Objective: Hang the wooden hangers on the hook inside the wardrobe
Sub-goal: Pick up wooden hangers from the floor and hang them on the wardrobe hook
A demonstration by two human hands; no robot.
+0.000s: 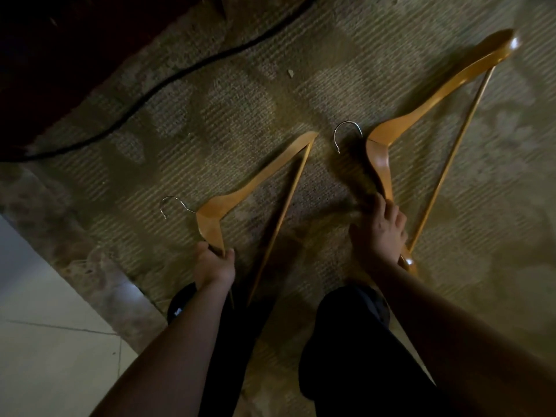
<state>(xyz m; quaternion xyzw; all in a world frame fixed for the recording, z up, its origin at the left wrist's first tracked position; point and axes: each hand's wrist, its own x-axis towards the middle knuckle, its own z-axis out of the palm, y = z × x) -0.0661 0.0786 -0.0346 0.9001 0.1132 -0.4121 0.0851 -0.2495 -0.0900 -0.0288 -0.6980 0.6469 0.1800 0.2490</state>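
Note:
I look down at a patterned carpet. My left hand [214, 266] grips the near arm of a wooden hanger [258, 179]; its metal hook [174, 204] points left. My right hand [379, 233] grips the near arm of a second, larger-looking wooden hanger [436, 97], whose metal hook [346, 132] also curves to the left. Both hangers stretch away from me, far ends up and to the right. No wardrobe or hook inside it is in view.
A black cable [168, 82] runs across the carpet [240, 100] toward dark furniture [60, 55] at the upper left. Pale floor tiles [45, 311] lie at the lower left beyond the carpet's edge. My dark trouser legs [346, 341] are below.

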